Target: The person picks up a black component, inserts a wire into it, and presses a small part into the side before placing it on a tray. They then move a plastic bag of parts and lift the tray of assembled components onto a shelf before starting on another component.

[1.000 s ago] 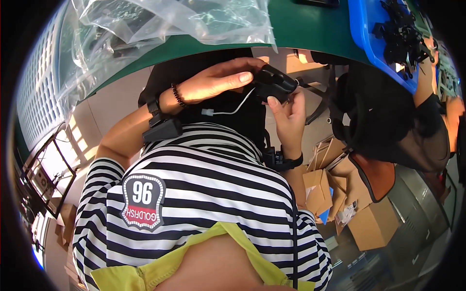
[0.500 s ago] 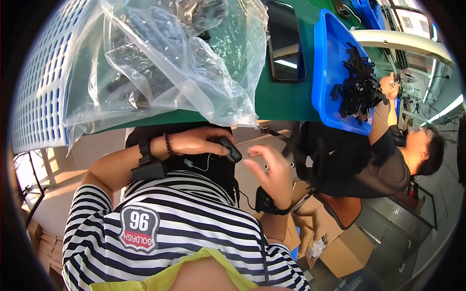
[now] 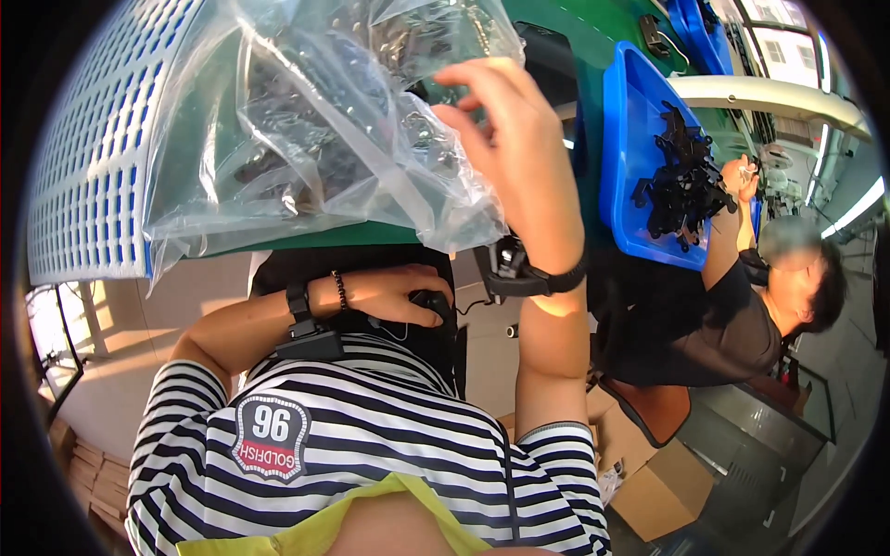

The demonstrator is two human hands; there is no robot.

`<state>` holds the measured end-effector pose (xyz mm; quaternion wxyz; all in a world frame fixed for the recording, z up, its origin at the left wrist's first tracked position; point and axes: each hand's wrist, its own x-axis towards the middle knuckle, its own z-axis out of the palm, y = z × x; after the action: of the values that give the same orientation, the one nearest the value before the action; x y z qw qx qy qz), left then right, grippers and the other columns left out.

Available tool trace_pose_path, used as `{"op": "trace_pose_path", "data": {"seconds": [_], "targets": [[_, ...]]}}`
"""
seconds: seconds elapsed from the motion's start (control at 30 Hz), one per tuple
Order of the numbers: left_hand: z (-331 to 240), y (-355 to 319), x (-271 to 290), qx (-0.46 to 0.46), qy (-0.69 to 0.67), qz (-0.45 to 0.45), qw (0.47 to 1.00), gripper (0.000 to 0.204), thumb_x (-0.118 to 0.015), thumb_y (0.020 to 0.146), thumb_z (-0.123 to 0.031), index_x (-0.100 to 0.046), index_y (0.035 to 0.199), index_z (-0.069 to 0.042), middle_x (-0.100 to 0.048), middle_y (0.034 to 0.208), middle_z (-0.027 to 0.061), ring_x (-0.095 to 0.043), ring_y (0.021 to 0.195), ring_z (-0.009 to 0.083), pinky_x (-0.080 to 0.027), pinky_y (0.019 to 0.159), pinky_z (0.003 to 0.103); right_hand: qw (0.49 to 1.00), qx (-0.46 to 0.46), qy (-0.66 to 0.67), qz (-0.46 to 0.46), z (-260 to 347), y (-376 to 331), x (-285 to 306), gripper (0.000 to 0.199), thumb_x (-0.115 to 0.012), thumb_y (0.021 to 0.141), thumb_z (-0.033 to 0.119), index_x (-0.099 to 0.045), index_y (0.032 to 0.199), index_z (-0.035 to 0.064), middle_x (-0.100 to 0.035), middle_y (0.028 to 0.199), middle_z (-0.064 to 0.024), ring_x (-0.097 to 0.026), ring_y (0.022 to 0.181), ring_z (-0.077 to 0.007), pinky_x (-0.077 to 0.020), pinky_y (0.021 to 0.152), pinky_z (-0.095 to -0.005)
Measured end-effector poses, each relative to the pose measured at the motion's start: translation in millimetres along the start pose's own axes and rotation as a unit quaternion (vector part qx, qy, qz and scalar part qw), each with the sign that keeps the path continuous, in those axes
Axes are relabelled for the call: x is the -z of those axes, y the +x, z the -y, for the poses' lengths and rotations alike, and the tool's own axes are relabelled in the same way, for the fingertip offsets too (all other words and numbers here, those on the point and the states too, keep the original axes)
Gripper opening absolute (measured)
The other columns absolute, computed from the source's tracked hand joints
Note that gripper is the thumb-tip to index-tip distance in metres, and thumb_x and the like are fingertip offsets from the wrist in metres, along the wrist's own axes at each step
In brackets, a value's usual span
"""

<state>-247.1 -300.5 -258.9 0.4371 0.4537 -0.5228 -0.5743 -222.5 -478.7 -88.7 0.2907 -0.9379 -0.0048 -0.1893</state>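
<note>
Low in front of my body, my left hand (image 3: 389,292) is closed around a small rounded black plastic part (image 3: 428,300), mostly covered by the fingers. A thin pale wire (image 3: 394,332) hangs beneath that hand. My right hand (image 3: 510,139) is raised over the right side of a large clear plastic bag (image 3: 306,120), fingers curved and apart, with nothing visible between them. Whether its fingertips touch the plastic I cannot tell. Dark pieces show dimly through the bag, which lies on the green table (image 3: 315,237).
A blue tray (image 3: 619,185) of black plastic parts (image 3: 686,181) stands right of my right hand. Behind that hand lies a dark phone-like slab (image 3: 547,56). A white-and-blue perforated rack (image 3: 93,167) is at the left. Another person (image 3: 732,315) works at the right, above a cardboard box (image 3: 663,486).
My right hand has moved up and away from my left hand to the plastic bag. My left hand keeps hold of the black part, its fingers now covering more of it.
</note>
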Motion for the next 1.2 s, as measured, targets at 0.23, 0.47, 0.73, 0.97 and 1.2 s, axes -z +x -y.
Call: {"op": "trace_pose_path", "data": {"seconds": [0.23, 0.47, 0.73, 0.97, 1.2], "targets": [[-15.9, -5.6, 12.8, 0.033, -0.018, 0.033, 0.999, 0.037, -0.071, 0.091, -0.03, -0.065, 0.12, -0.009, -0.06, 0.116, 0.0116, -0.056, 0.11, 0.026, -0.046, 0.095, 0.034, 0.998, 0.06, 0.004, 0.035, 1.3, 13.4, -21.6, 0.021, -0.069, 0.089, 0.006, -0.059, 0.107, 0.0048, -0.061, 0.105, -0.015, -0.064, 0.089, -0.0372, -0.0524, 0.077, -0.0436], [-5.8, -7.2, 7.4, 0.042, -0.034, 0.007, 0.998, 0.038, -0.072, 0.09, -0.028, -0.064, 0.121, -0.008, -0.06, 0.119, 0.011, -0.057, 0.112, 0.0236, -0.045, 0.097, 0.033, 0.997, 0.006, 0.056, -0.046, 5.3, 2.6, -19.2, 0.019, -0.067, 0.088, 0.001, -0.059, 0.105, 0.0046, -0.059, 0.101, -0.0133, -0.067, 0.086, -0.0271, -0.0541, 0.072, -0.0364], [-26.4, -7.0, 13.3, 0.129, -0.048, -0.052, 0.989, 0.039, -0.067, 0.094, -0.033, -0.062, 0.125, -0.009, -0.065, 0.108, 0.0119, -0.061, 0.101, 0.0209, -0.048, 0.095, 0.034, 0.958, -0.035, 0.216, -0.183, 39.1, -82.2, 49.8, 0.027, -0.057, 0.092, -0.012, -0.058, 0.118, -0.0045, -0.055, 0.118, -0.0155, -0.065, 0.092, -0.0211, -0.0557, 0.074, -0.0291], [-15.1, -1.6, 7.1, 0.145, -0.104, -0.048, 0.983, 0.036, -0.064, 0.097, -0.024, -0.059, 0.129, -0.007, -0.064, 0.097, 0.0014, -0.057, 0.09, 0.0089, -0.047, 0.082, 0.025, 0.916, -0.277, 0.279, -0.076, 20.0, -215.6, 22.6, 0.028, -0.061, 0.09, -0.011, -0.06, 0.117, -0.0035, -0.058, 0.117, -0.0138, -0.063, 0.092, -0.019, -0.0532, 0.077, -0.0284], [-18.7, -0.7, 1.5, 0.14, -0.076, -0.052, 0.986, 0.038, -0.065, 0.097, -0.025, -0.059, 0.13, -0.007, -0.063, 0.096, 0.0013, -0.056, 0.089, 0.0092, -0.046, 0.079, 0.025, 0.95, -0.289, 0.114, 0.02, 16.9, -233.0, -7.9, 0.022, -0.073, 0.086, -0.003, -0.067, 0.106, 0.0023, -0.064, 0.103, -0.0088, -0.064, 0.09, -0.0209, -0.0513, 0.079, -0.0313]]}}
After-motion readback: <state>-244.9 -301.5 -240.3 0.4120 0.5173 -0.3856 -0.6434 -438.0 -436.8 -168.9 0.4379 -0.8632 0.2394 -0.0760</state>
